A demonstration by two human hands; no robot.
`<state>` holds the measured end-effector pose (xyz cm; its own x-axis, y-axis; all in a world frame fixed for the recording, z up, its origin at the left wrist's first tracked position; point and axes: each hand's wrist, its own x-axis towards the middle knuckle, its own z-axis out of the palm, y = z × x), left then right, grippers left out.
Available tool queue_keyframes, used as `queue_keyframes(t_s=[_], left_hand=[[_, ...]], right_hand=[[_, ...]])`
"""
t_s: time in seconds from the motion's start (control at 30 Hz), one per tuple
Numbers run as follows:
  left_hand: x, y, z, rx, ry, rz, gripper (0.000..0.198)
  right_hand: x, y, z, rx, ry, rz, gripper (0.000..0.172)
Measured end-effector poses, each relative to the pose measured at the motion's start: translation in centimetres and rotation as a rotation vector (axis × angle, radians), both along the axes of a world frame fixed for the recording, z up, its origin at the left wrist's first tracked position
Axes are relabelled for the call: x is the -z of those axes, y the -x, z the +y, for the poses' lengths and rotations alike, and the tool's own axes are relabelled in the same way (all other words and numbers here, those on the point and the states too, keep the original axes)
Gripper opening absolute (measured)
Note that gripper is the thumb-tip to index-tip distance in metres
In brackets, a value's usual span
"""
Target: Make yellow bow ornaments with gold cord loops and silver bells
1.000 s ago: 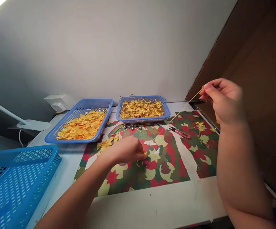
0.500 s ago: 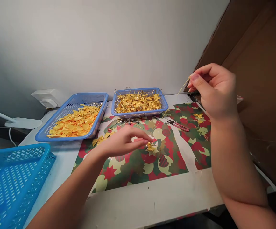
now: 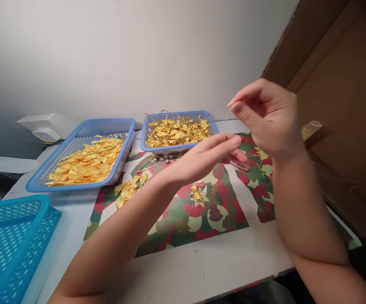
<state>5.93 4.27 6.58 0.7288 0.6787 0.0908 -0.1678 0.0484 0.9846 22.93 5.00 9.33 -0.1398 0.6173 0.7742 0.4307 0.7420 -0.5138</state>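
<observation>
My right hand (image 3: pixel 269 116) is raised over the right side of the table, thumb and forefinger pinched on a thin gold cord (image 3: pixel 227 114). The cord drops from the fingertips toward my left hand (image 3: pixel 210 156), which reaches across just below with its fingers stretched out. Whether the left fingers touch the cord I cannot tell. A yellow ribbon bow (image 3: pixel 197 193) with a loop of gold cord lies by itself on the patterned paper (image 3: pixel 185 232). More yellow bows (image 3: pixel 127 191) lie beyond my left forearm. Pink-handled snips (image 3: pixel 241 166) are partly hidden behind the left fingers.
A blue basket (image 3: pixel 35 181) of yellow bows stands at left, another blue basket (image 3: pixel 143 141) of corded bows at the back. Small silver bells (image 3: pixel 166 159) lie before it. A turquoise basket (image 3: pixel 45 211) is front left; a cardboard wall (image 3: pixel 337 84) rises at right.
My left hand has lifted off the bow on the paper and moved right and up toward the cord. My right hand has shifted left, still pinching the cord. The view has shifted slightly.
</observation>
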Motion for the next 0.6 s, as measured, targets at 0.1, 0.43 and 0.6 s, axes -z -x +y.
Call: queue_keyframes(t_s=[0.1, 0.43, 0.6], left_hand=[[-0.6, -1.0, 1.0, 0.073, 0.224, -0.132, 0.034], [-0.4, 0.8, 2.7, -0.013, 0.500, -0.193, 0.040], [-0.5, 0.9, 2.9, -0.166, 0.495, -0.222, 0.040]], right_hand=[[1.1, -0.1, 1.1, 0.012, 0.195, -0.091, 0.011], [2.5, 1.0, 1.8, 0.201, 0.350, -0.065, 0.009], [3.1, 0.7, -0.5, 0.166, 0.623, -0.168, 0.015]])
